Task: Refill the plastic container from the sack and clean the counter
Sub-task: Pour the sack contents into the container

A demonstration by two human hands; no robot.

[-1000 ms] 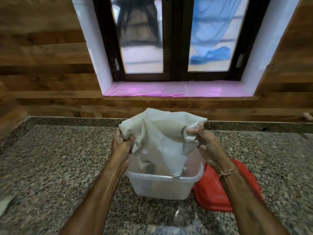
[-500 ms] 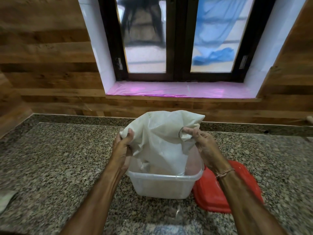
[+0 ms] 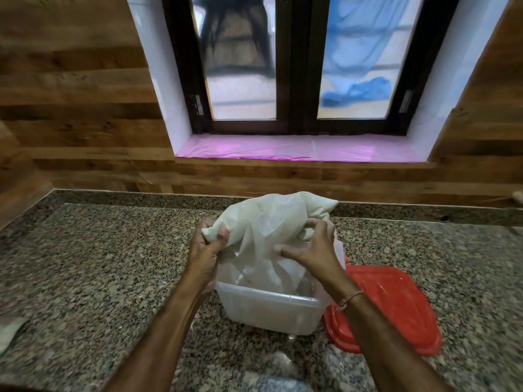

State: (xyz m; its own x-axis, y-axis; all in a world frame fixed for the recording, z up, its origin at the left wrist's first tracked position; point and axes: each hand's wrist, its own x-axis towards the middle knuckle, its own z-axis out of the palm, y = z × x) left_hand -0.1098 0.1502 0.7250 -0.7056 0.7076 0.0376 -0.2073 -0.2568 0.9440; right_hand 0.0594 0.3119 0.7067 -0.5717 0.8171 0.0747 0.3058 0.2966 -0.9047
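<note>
A white woven sack [image 3: 268, 230] hangs upside down over a clear plastic container [image 3: 268, 312] standing on the speckled granite counter [image 3: 113, 264]. The sack's lower end droops inside the container. My left hand [image 3: 205, 254] is shut on the sack's left corner. My right hand [image 3: 312, 247] holds the sack's right side, fingers curled into the upper fold and thumb spread across the front. The container's contents are hidden by the sack and the cloudy wall.
A red lid [image 3: 396, 306] lies flat on the counter just right of the container. A pale cloth scrap [image 3: 11, 332] shows at the left edge. Behind the counter rise a wooden wall and a window with a pink sill [image 3: 283, 149].
My right hand has shifted its hold from pinching the sack's right corner to spreading over its front. The sack's top has sunk slightly lower over the container.
</note>
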